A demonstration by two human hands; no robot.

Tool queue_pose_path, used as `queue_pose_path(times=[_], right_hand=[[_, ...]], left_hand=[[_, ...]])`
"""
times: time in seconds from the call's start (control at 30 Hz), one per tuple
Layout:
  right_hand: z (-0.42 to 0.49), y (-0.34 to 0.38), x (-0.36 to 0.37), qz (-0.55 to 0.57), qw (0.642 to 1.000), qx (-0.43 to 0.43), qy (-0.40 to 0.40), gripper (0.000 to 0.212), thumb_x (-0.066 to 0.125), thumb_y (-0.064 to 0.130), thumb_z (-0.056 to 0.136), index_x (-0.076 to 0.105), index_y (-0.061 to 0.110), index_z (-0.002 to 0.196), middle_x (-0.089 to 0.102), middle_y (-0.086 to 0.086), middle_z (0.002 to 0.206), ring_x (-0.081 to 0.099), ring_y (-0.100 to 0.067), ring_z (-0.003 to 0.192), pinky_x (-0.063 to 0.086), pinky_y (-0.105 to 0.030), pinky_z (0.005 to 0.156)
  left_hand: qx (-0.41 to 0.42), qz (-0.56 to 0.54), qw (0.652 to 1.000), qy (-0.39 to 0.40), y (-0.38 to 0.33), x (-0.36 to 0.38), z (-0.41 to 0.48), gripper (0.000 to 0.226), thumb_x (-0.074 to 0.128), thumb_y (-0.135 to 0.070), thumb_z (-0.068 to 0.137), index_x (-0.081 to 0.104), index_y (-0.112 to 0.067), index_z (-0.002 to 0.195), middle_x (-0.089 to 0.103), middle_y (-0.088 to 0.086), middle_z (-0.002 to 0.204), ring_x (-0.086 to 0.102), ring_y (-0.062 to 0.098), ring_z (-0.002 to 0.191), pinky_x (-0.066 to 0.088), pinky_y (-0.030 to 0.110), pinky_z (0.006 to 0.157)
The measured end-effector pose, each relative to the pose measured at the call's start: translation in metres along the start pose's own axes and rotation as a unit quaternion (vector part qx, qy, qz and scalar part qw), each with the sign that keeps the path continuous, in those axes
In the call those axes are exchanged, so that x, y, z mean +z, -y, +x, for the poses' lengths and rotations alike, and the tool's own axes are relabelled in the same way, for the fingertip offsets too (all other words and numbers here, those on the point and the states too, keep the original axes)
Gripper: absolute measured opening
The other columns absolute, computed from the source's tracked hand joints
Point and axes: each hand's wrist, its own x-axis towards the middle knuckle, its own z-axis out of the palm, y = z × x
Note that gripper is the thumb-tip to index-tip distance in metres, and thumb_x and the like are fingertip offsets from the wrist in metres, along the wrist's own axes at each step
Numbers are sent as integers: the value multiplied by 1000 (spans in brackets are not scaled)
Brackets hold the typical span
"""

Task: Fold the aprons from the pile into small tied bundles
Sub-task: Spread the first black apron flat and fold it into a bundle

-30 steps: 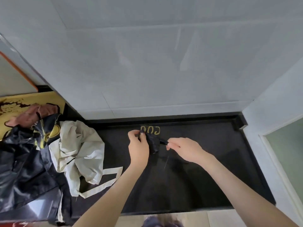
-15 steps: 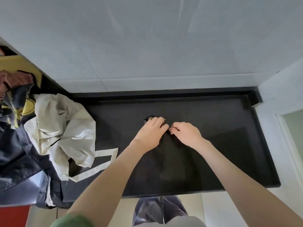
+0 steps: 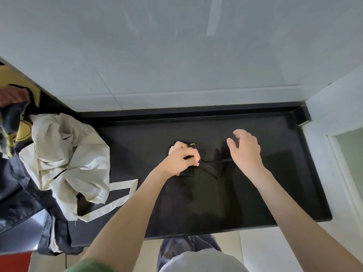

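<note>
Centre frame, the left hand (image 3: 181,159) is clamped down on the black apron bundle (image 3: 206,168), fingers curled tight round the bunched cloth, a scrap of yellow lettering peeking out just above the knuckles. The bundle sits on the black counter (image 3: 275,183), hard to pick out against it. A thin black strap (image 3: 220,160) runs from that fist to the right and slips under the right hand (image 3: 246,152), which hovers with fingers loose and spread, gripping nothing that shows. Over at the left edge lies the pile: a crumpled cream apron (image 3: 64,154), its pale tie (image 3: 121,185) looping across the counter, on top of a dark apron (image 3: 17,185).
</note>
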Motion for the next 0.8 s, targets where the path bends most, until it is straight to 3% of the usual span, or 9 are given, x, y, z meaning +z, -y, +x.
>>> queue_pose_path(times=[0.07, 0.13, 0.2, 0.27, 0.4, 0.47, 0.57, 0.7, 0.8], right_hand=[[-12, 6, 4, 39, 998, -38, -33, 31, 53, 11, 95, 55, 11, 126, 58, -7, 123, 50, -21, 114, 42, -37, 100], [-27, 10, 15, 36, 995, -91, 13, 36, 51, 1, 91, 56, 11, 125, 57, -6, 123, 48, -21, 114, 39, -34, 99], [-38, 11, 32, -21, 990, -106, 93, 39, 53, 8, 92, 52, 14, 130, 51, -4, 130, 43, -23, 120, 33, -35, 100], [-47, 8, 49, -80, 984, -103, 120, 32, 56, 22, 94, 52, 17, 126, 46, -2, 129, 41, -22, 119, 31, -33, 98], [-57, 9, 59, -147, 978, -104, 106, 18, 48, 30, 100, 59, 17, 107, 53, 1, 112, 45, -17, 110, 29, -31, 95], [-56, 11, 51, -80, 980, -75, 165, 13, 43, 27, 102, 51, 18, 102, 61, 2, 97, 50, -18, 102, 32, -33, 93], [-50, 21, 29, 133, 952, -38, 272, 8, 40, 22, 102, 47, 19, 103, 67, 2, 79, 60, -12, 81, 50, -33, 84], [-34, 37, 7, 280, 940, -67, 185, 16, 42, 13, 101, 50, 21, 112, 66, 0, 77, 63, -8, 72, 53, -22, 76], [-25, 42, 4, 326, 933, -59, 142, 19, 39, 20, 103, 45, 26, 119, 64, 2, 82, 61, -2, 73, 49, -13, 73]], left_hand=[[-10, -60, 998, -4, -2, -3, 1, 44, 47, -13, 98, 56, -37, 62, 58, -11, 71, 40, 4, 97, 25, 20, 94], [-25, -100, 995, -19, -3, -5, 0, 46, 40, -16, 101, 51, -35, 61, 54, 1, 67, 45, 6, 88, 32, 22, 95], [-53, -165, 984, -39, -5, -6, -1, 35, 36, -19, 104, 51, -22, 73, 46, 0, 61, 44, 7, 69, 38, 17, 86], [-77, -177, 980, -56, -5, -5, 0, 29, 33, -21, 105, 51, -14, 83, 42, -6, 57, 39, 4, 58, 41, 13, 75], [-74, -98, 990, -75, -9, -1, 2, 28, 33, -24, 105, 52, -23, 84, 47, -6, 59, 43, 1, 58, 41, 14, 69], [-64, -58, 994, -71, -10, 1, 3, 28, 35, -25, 104, 53, -32, 84, 49, -7, 60, 44, 3, 72, 37, 16, 76], [-31, 6, 998, -46, -7, 3, 4, 25, 42, -22, 102, 63, -31, 92, 51, -13, 64, 39, 12, 93, 26, 26, 92], [4, 60, 998, -2, 0, 2, 5, 19, 54, -21, 96, 70, -24, 105, 49, -17, 76, 33, 16, 95, 17, 24, 86], [4, 18, 1000, 8, -4, 0, 2, 27, 52, -33, 97, 71, -24, 82, 48, -14, 68, 34, 14, 92, 21, 27, 91]])
